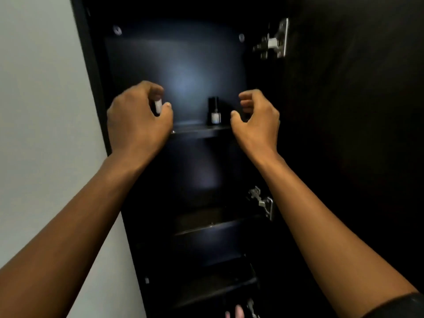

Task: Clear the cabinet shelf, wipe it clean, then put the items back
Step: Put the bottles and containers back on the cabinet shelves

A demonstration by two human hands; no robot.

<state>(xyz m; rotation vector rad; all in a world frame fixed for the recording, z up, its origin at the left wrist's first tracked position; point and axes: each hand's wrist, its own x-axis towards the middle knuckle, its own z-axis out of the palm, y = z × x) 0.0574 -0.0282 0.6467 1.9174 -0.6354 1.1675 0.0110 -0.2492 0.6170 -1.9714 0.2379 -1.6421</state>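
Observation:
A tall black cabinet stands open with a dark upper shelf (199, 130) at hand height. One small dark bottle (213, 111) with a pale label and black cap stands upright on that shelf, right of centre. My left hand (137, 120) is at the shelf's left end, its fingers closed around a small pale-labelled bottle (158, 106) that is mostly hidden. My right hand (254, 120) hovers just right of the standing bottle, fingers curled apart and holding nothing.
The cabinet door (355, 134) hangs open on the right, with metal hinges (273, 42) at the top and lower down (263, 201). Lower shelves (206, 227) are dim. A pale wall (41, 111) borders the cabinet on the left. Toes (236, 314) show at the bottom.

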